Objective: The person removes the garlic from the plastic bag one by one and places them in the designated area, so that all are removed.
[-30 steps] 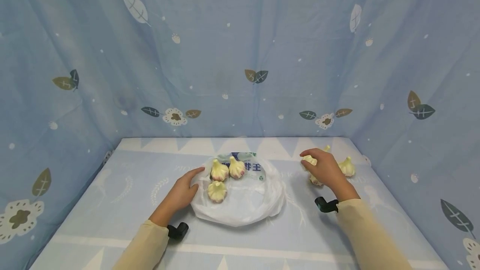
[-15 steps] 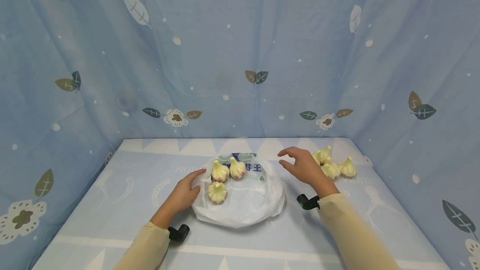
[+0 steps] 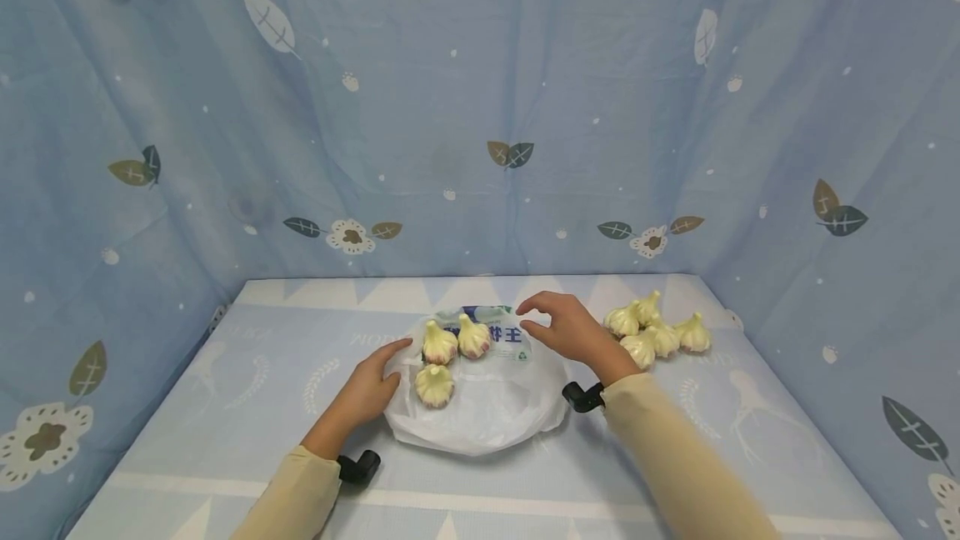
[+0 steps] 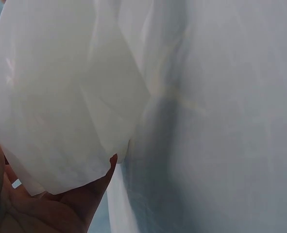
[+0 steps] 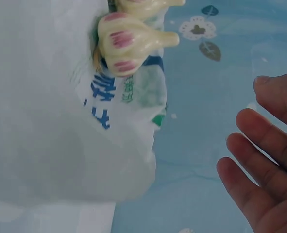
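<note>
A white translucent plastic bag (image 3: pixel 487 407) with blue and green print lies spread in the middle of the table. Three garlic bulbs (image 3: pixel 435 386) sit at its left and far part; one bulb (image 5: pixel 126 43) shows purple patches in the right wrist view. At the bag's left side, my left hand (image 3: pixel 367 386) holds the rim, which passes between thumb and fingers; plastic hides part of those fingers in the left wrist view. My right hand (image 3: pixel 566 327) hovers over the bag's far right side, its fingers apart and bent slightly, with nothing between them.
Several more garlic bulbs (image 3: pixel 663 338) are heaped on the table to the right, just beyond my right wrist. A blue patterned curtain (image 3: pixel 480 148) hangs behind and on both sides of the table (image 3: pixel 247 415).
My right hand has travelled left from beside the heaped garlic to above the bag, uncovering the heap. My left hand and the three bulbs at the bag have stayed in place.
</note>
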The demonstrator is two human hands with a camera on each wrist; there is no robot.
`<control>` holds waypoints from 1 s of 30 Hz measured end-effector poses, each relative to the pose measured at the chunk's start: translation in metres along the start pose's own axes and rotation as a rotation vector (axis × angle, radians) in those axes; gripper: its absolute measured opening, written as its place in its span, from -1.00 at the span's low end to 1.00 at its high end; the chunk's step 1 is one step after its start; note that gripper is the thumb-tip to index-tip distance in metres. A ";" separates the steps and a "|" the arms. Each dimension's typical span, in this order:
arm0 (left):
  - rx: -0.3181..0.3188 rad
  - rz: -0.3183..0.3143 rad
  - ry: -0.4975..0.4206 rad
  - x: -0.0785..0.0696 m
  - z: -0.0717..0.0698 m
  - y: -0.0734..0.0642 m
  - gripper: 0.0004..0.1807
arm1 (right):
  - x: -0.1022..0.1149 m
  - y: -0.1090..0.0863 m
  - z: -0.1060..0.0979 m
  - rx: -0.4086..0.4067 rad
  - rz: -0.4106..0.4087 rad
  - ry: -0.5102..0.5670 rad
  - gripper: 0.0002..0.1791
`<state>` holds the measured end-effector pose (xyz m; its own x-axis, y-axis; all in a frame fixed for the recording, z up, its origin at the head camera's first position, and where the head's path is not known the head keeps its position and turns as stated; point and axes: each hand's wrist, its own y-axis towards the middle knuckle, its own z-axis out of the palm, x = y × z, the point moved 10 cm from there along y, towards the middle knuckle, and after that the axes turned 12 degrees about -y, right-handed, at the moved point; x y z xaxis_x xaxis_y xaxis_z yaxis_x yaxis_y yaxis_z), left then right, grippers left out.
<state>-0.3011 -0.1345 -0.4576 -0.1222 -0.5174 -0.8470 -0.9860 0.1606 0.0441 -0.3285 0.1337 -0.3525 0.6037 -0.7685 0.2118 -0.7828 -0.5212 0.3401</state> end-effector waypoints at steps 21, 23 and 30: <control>0.011 -0.012 -0.018 0.002 0.003 -0.001 -0.40 | 0.051 0.032 0.045 0.243 -0.062 0.091 -0.72; 0.011 -0.008 -0.019 0.001 0.002 -0.001 -0.40 | 0.054 0.033 0.051 0.272 -0.055 0.096 -0.72; 0.007 -0.007 -0.026 0.000 0.001 -0.002 -0.40 | 0.067 0.038 0.068 0.356 -0.055 0.089 -0.71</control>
<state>-0.2992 -0.1340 -0.4585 -0.1119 -0.4966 -0.8607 -0.9861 0.1626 0.0344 -0.3279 0.0374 -0.3882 0.6451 -0.7084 0.2864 -0.7425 -0.6696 0.0162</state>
